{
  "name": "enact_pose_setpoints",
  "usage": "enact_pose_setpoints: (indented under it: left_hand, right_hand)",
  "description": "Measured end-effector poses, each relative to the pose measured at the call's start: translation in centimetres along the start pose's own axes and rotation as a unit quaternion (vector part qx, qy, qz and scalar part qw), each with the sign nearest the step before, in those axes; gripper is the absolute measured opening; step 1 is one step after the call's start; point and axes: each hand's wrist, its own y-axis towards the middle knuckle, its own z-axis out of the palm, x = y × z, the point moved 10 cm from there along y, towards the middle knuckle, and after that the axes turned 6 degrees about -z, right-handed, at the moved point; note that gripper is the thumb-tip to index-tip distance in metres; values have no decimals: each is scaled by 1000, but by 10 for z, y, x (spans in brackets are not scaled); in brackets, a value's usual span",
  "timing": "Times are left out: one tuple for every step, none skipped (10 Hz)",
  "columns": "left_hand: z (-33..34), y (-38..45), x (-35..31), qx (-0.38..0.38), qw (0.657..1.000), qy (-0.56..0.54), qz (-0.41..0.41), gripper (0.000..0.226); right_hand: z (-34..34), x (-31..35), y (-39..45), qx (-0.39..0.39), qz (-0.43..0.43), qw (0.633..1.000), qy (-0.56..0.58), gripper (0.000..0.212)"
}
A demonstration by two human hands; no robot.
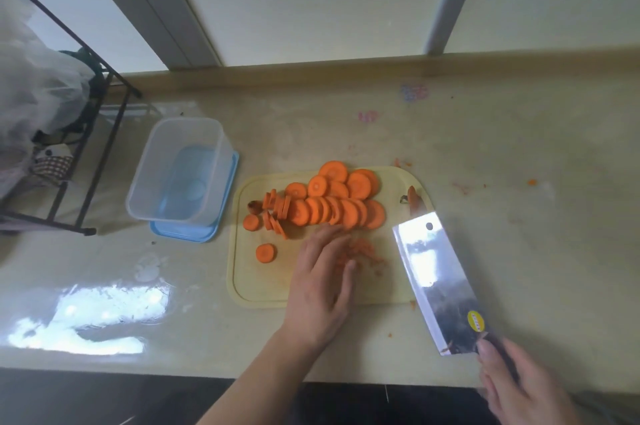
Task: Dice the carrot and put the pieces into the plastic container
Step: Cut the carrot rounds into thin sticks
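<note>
Many round carrot slices (332, 203) lie in overlapping rows on a pale yellow cutting board (249, 279). A small heap of diced carrot (363, 249) sits at the board's middle right. My left hand (322, 282) rests flat on the board with straight fingers touching the diced heap. My right hand (512, 386) grips the dark handle of a wide cleaver (436, 282), whose blade is lifted beside the board's right edge. The clear plastic container (180, 168) stands left of the board on its blue lid and holds no carrot.
A black wire rack (86, 161) with a white bag stands at the far left. A carrot end (414, 199) lies at the board's top right corner. Small carrot scraps dot the beige counter (519, 165). The counter's front edge runs along the bottom.
</note>
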Motion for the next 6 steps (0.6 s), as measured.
enact_pose_setpoints:
  left_hand:
    - [9, 43, -24, 31, 991, 71, 107, 23]
    - [47, 85, -31, 147, 950, 215, 170, 38]
    - [75, 95, -19, 286, 888, 294, 206, 46]
    - [81, 98, -17, 356, 836, 348, 232, 33]
    - [83, 106, -13, 389, 809, 387, 210, 36]
    - [78, 116, -8, 374, 834, 362, 182, 31]
  right_hand:
    - [37, 8, 24, 51, -90, 993, 64, 57]
    - [-193, 136, -114, -104, 7, 989, 107, 72]
    - [-228, 171, -114, -67, -55, 996, 22, 44]
    - [-236, 176, -120, -100, -117, 986, -56, 28]
    - [-252, 184, -128, -89, -130, 975, -160, 41]
    - [-223, 237, -138, -92, -297, 913, -263, 40]
